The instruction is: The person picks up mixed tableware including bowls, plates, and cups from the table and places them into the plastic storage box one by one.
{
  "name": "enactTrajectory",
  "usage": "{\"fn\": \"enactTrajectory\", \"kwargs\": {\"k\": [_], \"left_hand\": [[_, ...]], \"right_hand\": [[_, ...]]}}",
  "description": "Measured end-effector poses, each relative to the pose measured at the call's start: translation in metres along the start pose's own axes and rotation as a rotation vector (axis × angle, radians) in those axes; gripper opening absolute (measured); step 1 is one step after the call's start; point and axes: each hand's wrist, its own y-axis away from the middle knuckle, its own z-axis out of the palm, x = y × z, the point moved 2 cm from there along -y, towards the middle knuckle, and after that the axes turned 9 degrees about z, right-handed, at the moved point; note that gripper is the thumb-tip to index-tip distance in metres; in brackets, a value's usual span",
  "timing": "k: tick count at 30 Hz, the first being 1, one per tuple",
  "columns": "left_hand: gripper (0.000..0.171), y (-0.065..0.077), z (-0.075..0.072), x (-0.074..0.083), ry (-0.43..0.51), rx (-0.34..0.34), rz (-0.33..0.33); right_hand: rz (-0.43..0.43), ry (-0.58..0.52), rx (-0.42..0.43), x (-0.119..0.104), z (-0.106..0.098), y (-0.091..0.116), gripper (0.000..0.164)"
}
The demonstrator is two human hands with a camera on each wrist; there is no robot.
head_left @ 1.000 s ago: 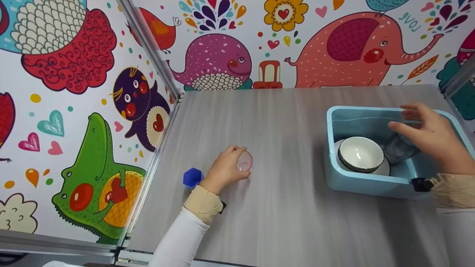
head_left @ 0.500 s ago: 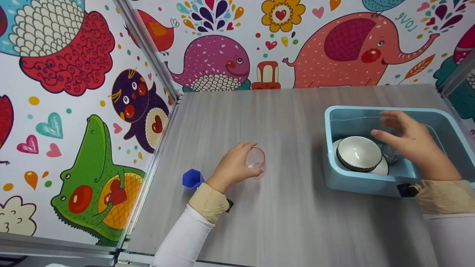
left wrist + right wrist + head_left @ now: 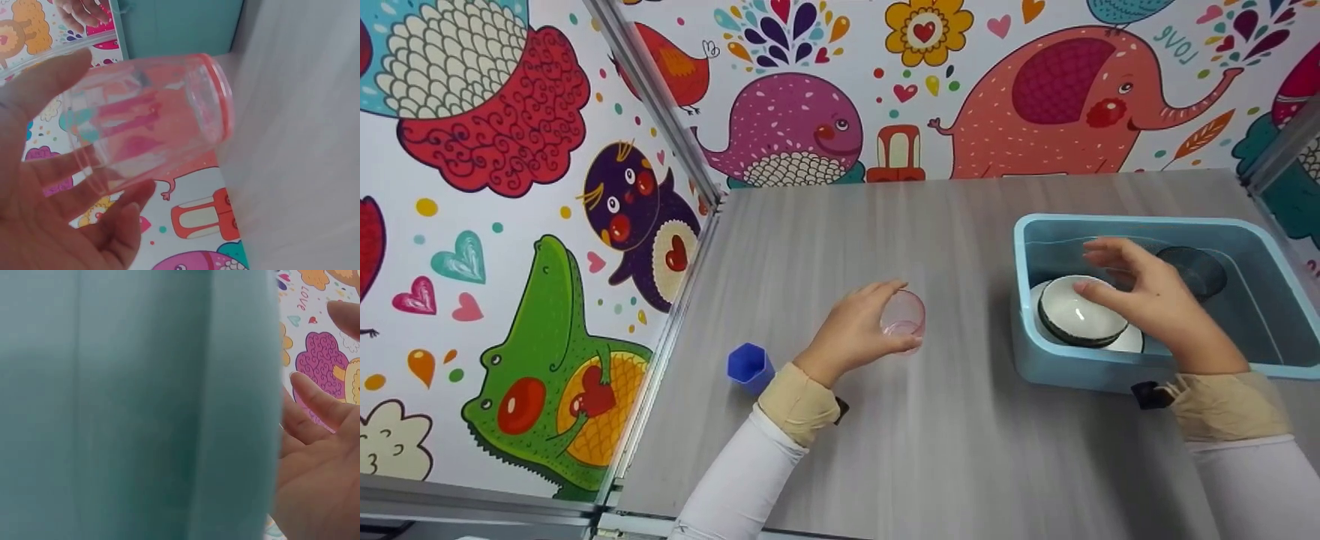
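My left hand (image 3: 859, 326) holds a clear pink-tinted cup (image 3: 903, 313) over the middle of the table, thumb and fingers on opposite sides. In the left wrist view the cup (image 3: 140, 121) shows its pinkish-red ring at the end away from the palm. My right hand (image 3: 1159, 304) has its fingers spread with nothing between them, over the light blue bin (image 3: 1080, 369). It overlaps a white bowl (image 3: 1084, 304) with a dark outside, which sits on a white plate (image 3: 1129, 342) in the bin. Behind the hand is a dark see-through cup (image 3: 1192, 271).
A blue hexagonal cup (image 3: 750, 366) stands on the grey table (image 3: 960, 450), just left of my left wrist. Printed cartoon walls (image 3: 915, 90) close off the back and left side. Bin walls (image 3: 236, 405) fill much of the right wrist view.
My left hand has carried the pink cup to the right, away from the blue cup. My right hand has moved left across the bin, uncovering the dark cup.
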Motion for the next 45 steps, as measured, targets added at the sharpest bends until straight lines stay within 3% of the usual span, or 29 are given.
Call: {"fn": "enactTrajectory", "kwargs": {"k": [12,25,36,45], "left_hand": [[0.081,-0.011,0.005,0.027,-0.021,-0.008,0.08],[0.085,-0.02,0.011,0.052,0.007,-0.036,0.083],[0.085,-0.026,0.01,0.064,0.006,-0.034,0.141],[0.086,-0.028,0.01,0.067,0.016,-0.041,0.164]], "right_hand": [[-0.089,-0.015,-0.031,-0.005,0.02,0.005,0.066],[-0.163,-0.048,-0.097,-0.024,0.05,0.009,0.064],[-0.259,-0.032,-0.184,-0.04,0.073,0.011,0.065],[-0.309,-0.016,-0.204,-0.046,0.083,0.01,0.068]]}}
